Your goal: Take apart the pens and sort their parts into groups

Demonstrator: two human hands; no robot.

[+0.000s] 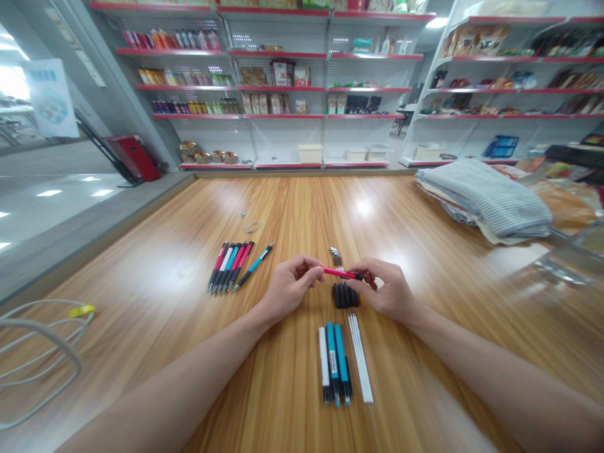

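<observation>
Between my two hands is a red pen barrel with a black end. My left hand pinches its left end, and my right hand closes around the black end at the right. Just below lie several black grips in a row, with small metal tips above them. Nearer to me are white and blue pen barrels with black ends, beside several thin white refills. Left of my left hand, several pens in red, white and blue lie side by side, a blue pen slightly apart.
A wooden table spreads under everything. A looped pale cable lies at the left, a small ring of wire behind the pens. Folded striped cloth and a clear container stand at the right. Stocked shelves rise beyond the table.
</observation>
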